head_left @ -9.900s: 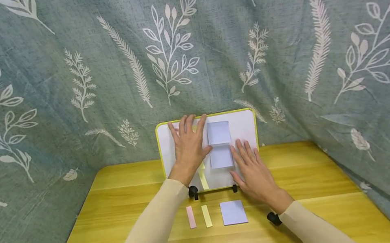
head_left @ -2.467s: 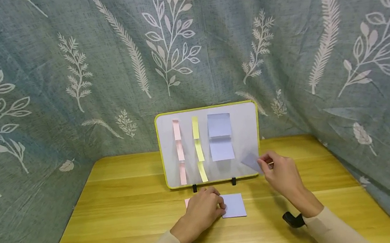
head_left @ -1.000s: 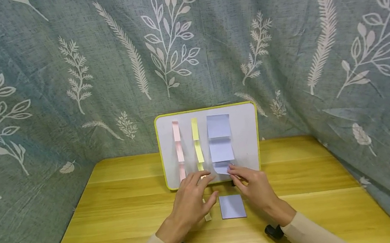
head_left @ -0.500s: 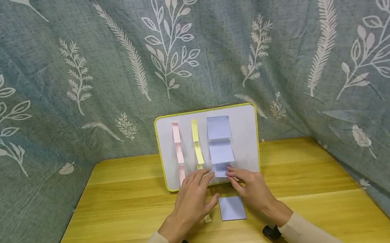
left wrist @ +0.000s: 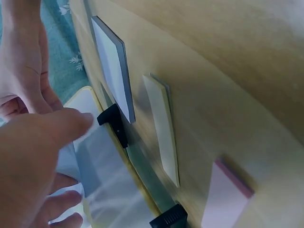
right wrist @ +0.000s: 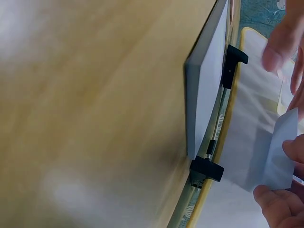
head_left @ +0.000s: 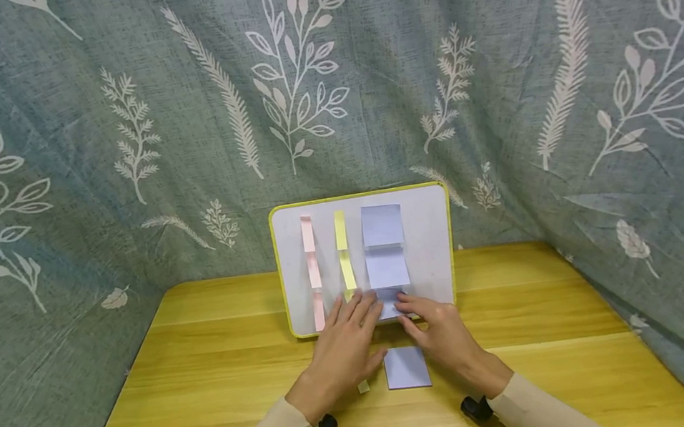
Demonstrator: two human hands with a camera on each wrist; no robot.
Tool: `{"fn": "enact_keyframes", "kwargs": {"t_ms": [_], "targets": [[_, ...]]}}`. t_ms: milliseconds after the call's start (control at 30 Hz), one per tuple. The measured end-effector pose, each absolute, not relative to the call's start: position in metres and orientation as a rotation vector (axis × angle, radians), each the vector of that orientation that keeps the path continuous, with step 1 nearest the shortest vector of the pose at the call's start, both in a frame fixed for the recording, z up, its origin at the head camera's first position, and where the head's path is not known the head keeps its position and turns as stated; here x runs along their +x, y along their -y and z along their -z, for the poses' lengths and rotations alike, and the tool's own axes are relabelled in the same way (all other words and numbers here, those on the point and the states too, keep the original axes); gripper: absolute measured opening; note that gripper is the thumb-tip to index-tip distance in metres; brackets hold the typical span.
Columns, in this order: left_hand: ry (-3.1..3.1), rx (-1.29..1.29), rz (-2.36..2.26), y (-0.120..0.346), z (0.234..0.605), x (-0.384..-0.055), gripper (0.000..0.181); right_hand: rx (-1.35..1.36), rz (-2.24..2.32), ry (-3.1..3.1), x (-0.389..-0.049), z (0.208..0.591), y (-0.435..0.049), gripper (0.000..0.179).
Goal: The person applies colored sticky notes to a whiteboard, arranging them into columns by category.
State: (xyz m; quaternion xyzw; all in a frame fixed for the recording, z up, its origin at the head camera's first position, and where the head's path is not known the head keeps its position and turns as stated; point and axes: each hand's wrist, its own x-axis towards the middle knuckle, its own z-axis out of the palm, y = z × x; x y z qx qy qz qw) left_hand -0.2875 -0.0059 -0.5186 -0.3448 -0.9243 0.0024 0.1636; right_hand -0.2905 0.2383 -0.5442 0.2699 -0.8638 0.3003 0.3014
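Observation:
A small whiteboard with a yellow rim stands upright. Two purple sticky notes hang one above the other on it. Below them, a third purple sticky note lies against the board, its lower part lifted off in the right wrist view. My right hand pinches this note near its right edge, thumb at the lower corner. My left hand stretches its fingers to the board, index fingertip by the note's left edge, thumb apart. The left hand covers part of the lowest yellow strip.
Pink strips and yellow strips hang in columns on the board's left. On the wooden table lie a purple pad, a yellow pad and a pink pad. Black clips hold the board's lower edge.
The right hand has brought the third purple note from the board's right side to below the other two. My left hand has risen from the pads to the board, fingers straightening.

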Motion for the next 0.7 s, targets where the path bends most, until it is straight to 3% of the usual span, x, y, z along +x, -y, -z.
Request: {"fn": "enact_keyframes", "kwargs": {"t_ms": [533,700], "targets": [[2.624,-0.957,-0.368,0.009,0.5214,-0.2886,0.096,0.713,-0.748,2.398,-0.286,0.5391,-0.2347,0.028],[2.649,-0.963,-0.355,0.0113,0.5254,-0.2887,0.094,0.711,-0.663,2.485,-0.2825,0.5376,-0.2329,0.036]]}}
